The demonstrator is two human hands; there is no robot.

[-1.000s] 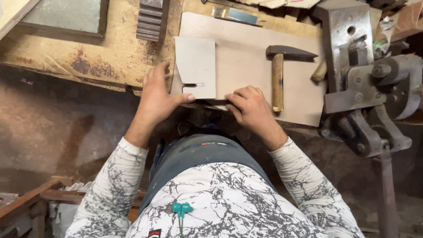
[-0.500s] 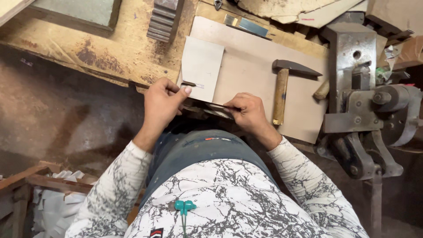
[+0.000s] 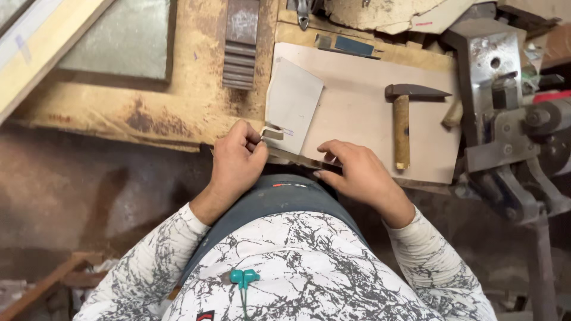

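The left hand [image 3: 237, 161] pinched one end of a long thin grey metal strip [image 3: 295, 157]. It lay sideways, pointing right, under the right hand's [image 3: 357, 172] flat, open fingers.

A wooden-handled hammer [image 3: 401, 122] lies on a pale board [image 3: 363, 113], with a grey metal machine [image 3: 505, 119] just to its right and a ridged metal block [image 3: 239, 44] on the worn workbench [image 3: 178, 101].
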